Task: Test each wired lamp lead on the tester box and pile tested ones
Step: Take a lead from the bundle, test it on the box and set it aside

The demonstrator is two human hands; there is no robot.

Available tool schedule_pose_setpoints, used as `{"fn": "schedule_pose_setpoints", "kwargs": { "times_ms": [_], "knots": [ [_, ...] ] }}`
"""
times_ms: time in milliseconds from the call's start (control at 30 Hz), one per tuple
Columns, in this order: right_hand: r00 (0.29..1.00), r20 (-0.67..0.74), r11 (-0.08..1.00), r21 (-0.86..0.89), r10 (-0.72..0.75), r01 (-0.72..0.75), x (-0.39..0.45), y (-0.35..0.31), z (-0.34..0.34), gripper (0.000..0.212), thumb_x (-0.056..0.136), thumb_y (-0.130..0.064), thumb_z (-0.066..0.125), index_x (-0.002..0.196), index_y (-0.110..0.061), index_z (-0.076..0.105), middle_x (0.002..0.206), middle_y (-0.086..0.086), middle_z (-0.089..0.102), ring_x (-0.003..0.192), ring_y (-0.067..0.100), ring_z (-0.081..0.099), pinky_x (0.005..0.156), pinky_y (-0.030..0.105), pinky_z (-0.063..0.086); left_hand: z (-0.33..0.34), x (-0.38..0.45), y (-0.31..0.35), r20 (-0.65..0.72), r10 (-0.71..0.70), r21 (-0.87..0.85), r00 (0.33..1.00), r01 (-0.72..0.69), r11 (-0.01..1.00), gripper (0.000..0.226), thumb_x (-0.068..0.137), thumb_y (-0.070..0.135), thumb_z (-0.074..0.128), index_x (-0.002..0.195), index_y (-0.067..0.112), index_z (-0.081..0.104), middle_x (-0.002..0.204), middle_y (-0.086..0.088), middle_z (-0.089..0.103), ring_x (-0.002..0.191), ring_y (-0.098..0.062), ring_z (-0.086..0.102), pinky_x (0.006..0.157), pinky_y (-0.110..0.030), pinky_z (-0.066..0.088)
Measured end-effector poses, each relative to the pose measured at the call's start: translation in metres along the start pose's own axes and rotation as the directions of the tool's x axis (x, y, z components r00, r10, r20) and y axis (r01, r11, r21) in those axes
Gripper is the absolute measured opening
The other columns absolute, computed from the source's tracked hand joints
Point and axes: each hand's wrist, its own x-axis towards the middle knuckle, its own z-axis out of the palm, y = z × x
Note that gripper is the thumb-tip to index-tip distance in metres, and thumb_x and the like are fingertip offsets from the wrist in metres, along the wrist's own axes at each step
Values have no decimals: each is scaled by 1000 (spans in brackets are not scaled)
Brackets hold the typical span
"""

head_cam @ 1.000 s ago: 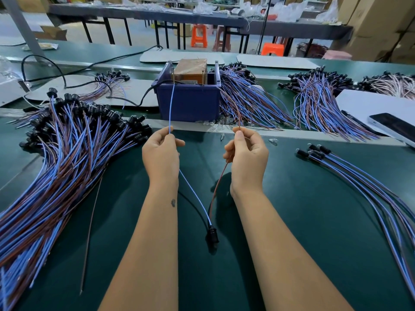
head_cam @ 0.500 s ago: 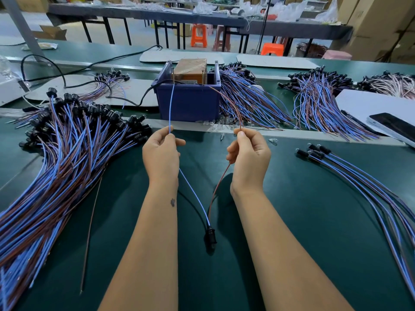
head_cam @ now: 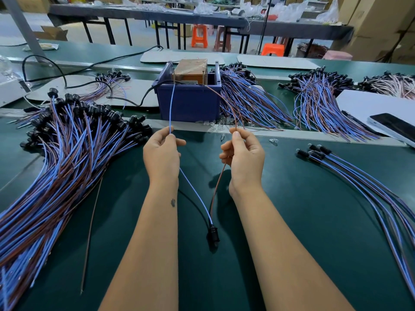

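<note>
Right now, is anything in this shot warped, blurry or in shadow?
Head view: wide-angle bend curves the table edge and splays the forearms; far benches look soft; both hands, left hand and right hand, are sharp; the socket casts a soft shadow on the green mat.

A dark phone lies on white sheets; orange stools, possibly plastic, stand beyond.

Left hand: my left hand pinches the thin blue wire, which runs up to the dark blue plastic tester box.
Right hand: my right hand pinches the thin brown wire, likewise reaching the box.
Socket: the lead's black lamp socket hangs between my forearms above the green bench top.
Piles: large bundle of blue-and-brown leads left; smaller bundle right.
</note>
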Motion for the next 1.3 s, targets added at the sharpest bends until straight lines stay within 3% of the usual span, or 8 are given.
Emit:
{"fn": "schedule_pose_setpoints", "kwargs": {
  "times_ms": [600, 1300],
  "knots": [
    [1000, -10, 999, -32, -16, 15, 3, 2, 2, 17, 101, -14, 49, 96, -18, 65, 61, -1, 60, 48, 12, 50, 48, 19, 44, 0, 1, -1, -1, 0, 0, 1000, 0, 1000, 23, 96, 12, 51, 101, 28, 67, 60, 12, 69, 42, -1, 43, 46, -11, 41],
    [1000, 20, 998, -56, -10, 11, 1, -2, 3, 18, 102, -18, 50, 97, -24, 66, 65, -2, 64, 54, 12, 54, 51, 19, 47, -1, 2, -2, 5, -13, 2, 1000, 13, 1000, 24, 96, 15, 51, 109, 26, 68, 65, 12, 70, 42, -1, 44, 43, -12, 40]
  ]
}}
